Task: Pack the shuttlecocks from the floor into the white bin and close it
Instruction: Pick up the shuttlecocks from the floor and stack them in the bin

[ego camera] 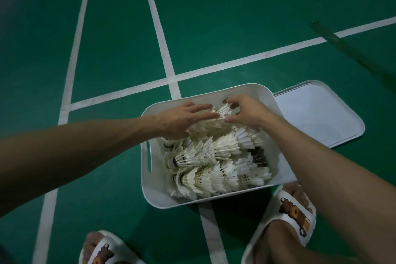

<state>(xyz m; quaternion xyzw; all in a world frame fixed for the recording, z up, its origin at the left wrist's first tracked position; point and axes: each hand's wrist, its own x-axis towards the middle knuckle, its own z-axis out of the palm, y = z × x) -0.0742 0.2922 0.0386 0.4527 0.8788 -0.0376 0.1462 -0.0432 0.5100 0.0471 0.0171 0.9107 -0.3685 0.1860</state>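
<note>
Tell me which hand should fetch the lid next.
Right, probably: the lid lies on the floor right of the white bin, nearest the right hand; the left hand would have to cross the shuttlecocks.

Both bare forearms are stretched forward, the bare left grip point(182, 118) laid flat with fingers straightened, the bare right grip point(246, 113) curled around a white feathered shuttlecock point(222, 112).

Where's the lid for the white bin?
The lid lies flat on the green floor, on the right of the head view, right beside the white bin.
</note>
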